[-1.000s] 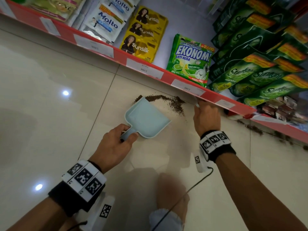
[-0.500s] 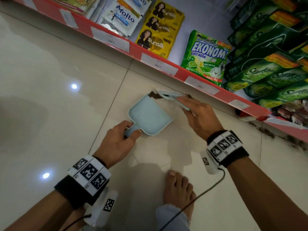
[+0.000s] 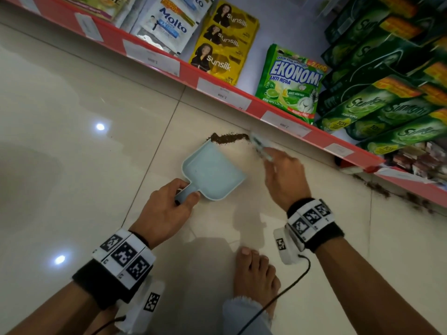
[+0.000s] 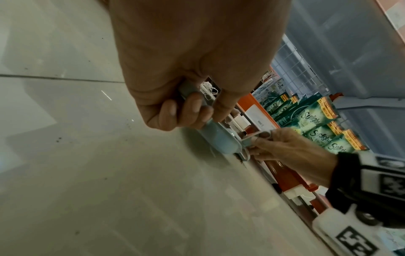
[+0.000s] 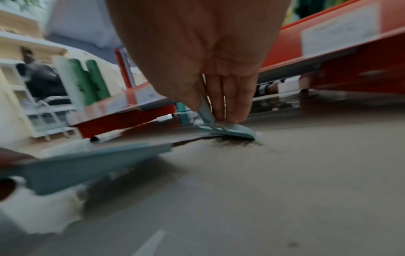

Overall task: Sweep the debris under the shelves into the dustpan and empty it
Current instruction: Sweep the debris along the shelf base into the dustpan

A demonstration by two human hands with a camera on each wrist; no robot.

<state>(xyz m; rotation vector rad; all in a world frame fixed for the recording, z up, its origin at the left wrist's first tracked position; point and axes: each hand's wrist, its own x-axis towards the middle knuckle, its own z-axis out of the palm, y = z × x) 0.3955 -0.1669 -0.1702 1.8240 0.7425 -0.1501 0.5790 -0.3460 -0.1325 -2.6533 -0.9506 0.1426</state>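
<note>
A pale blue dustpan (image 3: 212,172) lies flat on the tiled floor, its open lip toward the shelf. My left hand (image 3: 167,206) grips its short handle (image 3: 186,193); in the left wrist view the fingers (image 4: 188,110) curl round that handle. A strip of brown debris (image 3: 228,137) lies at the pan's lip. My right hand (image 3: 283,177) holds a small pale blue brush (image 3: 258,145), blurred, at the right end of the strip. In the right wrist view the brush (image 5: 228,129) touches the floor over debris (image 5: 236,142), the dustpan (image 5: 87,162) to its left.
A red shelf edge (image 3: 242,102) with price labels runs diagonally above the floor, stocked with sachets and green soap pouches (image 3: 287,85). More dark debris (image 3: 377,189) lies along the shelf base at the right. My bare foot (image 3: 256,276) stands behind the hands.
The right hand swept the brush left to the pan's lip, then drew it back right. The debris now lies as a narrow strip at the lip. The left hand kept holding the dustpan.
</note>
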